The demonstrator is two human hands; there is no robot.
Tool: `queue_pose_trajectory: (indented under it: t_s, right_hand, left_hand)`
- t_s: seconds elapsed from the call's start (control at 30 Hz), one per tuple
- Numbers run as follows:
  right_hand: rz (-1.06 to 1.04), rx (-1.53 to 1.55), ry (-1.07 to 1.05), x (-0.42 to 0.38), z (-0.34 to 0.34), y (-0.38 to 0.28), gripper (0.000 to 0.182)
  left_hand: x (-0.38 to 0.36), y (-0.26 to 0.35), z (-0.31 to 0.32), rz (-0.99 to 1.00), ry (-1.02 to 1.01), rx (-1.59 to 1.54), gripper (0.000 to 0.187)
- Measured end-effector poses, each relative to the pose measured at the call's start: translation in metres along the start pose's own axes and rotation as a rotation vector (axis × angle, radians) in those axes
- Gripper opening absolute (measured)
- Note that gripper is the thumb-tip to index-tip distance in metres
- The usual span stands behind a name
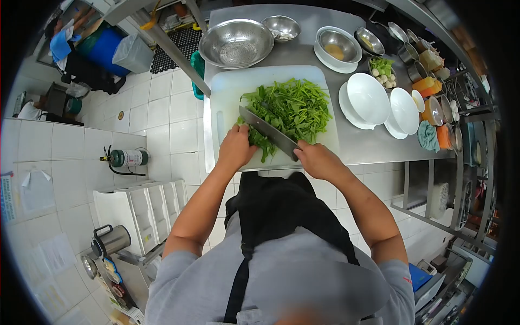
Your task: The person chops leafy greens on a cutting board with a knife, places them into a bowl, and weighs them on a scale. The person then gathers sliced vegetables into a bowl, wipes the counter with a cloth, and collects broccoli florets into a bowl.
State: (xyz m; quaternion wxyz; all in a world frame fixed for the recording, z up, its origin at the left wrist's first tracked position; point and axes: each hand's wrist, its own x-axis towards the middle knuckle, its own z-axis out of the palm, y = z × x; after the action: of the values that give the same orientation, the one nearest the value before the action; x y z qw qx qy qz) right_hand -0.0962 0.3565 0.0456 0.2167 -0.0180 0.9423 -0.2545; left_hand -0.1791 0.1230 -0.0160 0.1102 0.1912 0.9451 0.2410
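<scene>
A heap of cut leafy greens (298, 103) covers the middle of the white cutting board (227, 89). My right hand (319, 160) is wrapped round the handle end of a broad kitchen knife (269, 131), whose blade lies slantwise across the greens toward the upper left. At the near left of the blade, my left hand (236, 146) is closed over some of the leaves, with its fingertips close to the blade. A few leaves show between the two hands. The blade's lower edge is hidden among the greens.
A perforated steel colander (236, 44) and a steel bowl (281, 28) stand beyond the board. To the right are white bowls (368, 99), a bowl of vegetables (382, 70) and a teal cloth (428, 136). A metal post (179, 51) rises at the left. Another person (81, 59) is at upper left.
</scene>
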Motion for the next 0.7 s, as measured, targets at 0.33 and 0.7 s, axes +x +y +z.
queue_pose_trajectory:
  t_s: [0.33,0.7]
  right_hand:
    - [0.157,0.653,0.019,-0.047,-0.06,0.013,0.024]
    - [0.144,1.079,0.084,-0.051,-0.041,0.026,0.022]
  left_hand:
    - [-0.021,0.0,-0.026,-0.003,0.09,-0.061,0.048]
    - [-0.008,0.064,-0.047,0.372,0.475,-0.011,0.046]
